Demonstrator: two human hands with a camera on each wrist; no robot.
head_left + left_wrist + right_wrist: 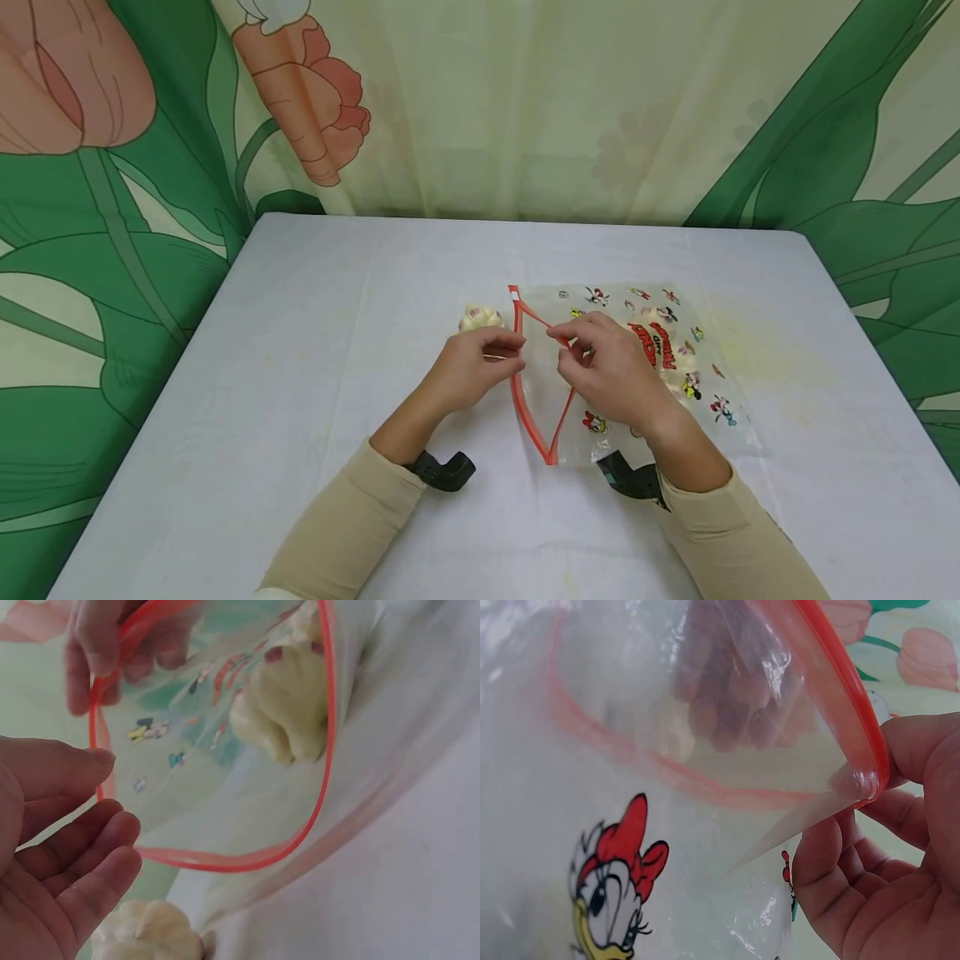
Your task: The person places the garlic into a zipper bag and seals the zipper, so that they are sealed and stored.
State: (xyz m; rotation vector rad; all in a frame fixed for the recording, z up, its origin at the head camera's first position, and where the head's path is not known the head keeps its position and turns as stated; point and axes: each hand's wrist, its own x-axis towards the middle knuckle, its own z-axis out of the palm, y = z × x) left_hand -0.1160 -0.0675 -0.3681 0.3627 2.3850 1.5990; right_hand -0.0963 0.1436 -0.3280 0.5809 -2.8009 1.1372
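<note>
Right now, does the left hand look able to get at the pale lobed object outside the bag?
Probably yes: the pale lobed object lies just beyond the left hand, outside the bag, with nothing seen covering it except the hand. The hand would likely have to leave the red rim first.

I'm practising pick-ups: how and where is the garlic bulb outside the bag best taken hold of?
Probably around its bulging sides, from above or the left: the garlic bulb sits on the table, rounded and lobed, while the bag lies to its right.
</note>
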